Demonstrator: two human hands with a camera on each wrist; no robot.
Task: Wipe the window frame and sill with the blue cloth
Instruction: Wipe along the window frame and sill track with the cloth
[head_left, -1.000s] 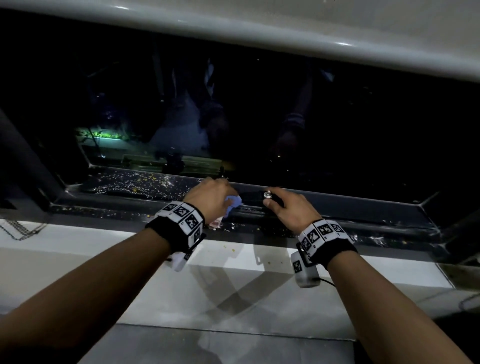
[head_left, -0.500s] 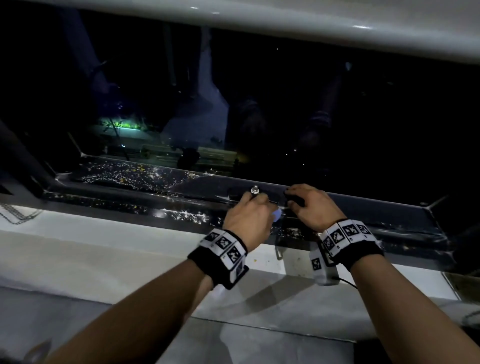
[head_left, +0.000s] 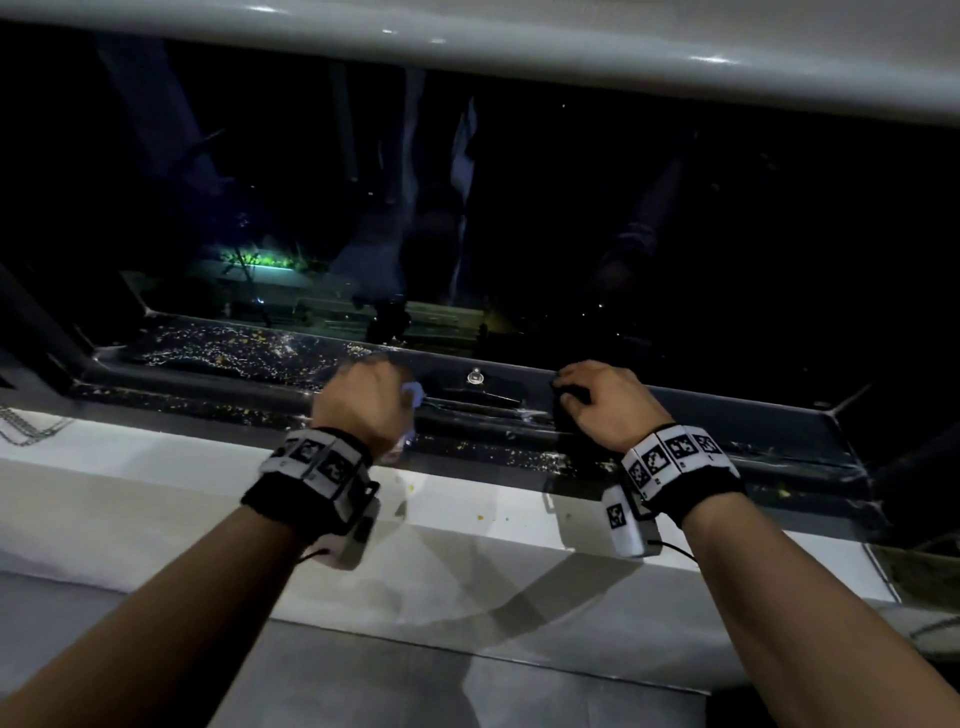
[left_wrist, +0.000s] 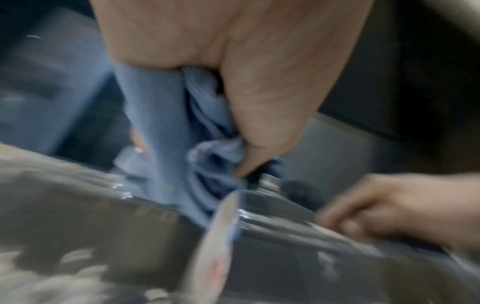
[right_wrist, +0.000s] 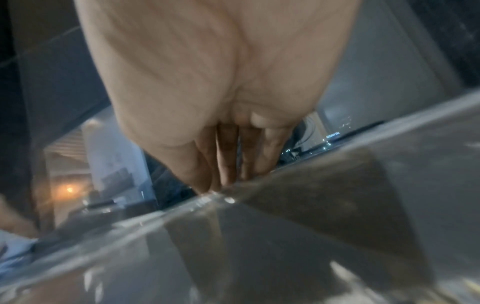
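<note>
now | left hand (head_left: 363, 400) fingers clenched round blue cloth (left_wrist: 166, 127) | right hand (head_left: 610, 402) fingers extended, touching window frame (head_left: 753, 415)

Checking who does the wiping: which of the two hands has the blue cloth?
The left hand: it grips the bunched blue cloth against the dark window frame. The right hand rests bare on the frame.
</note>
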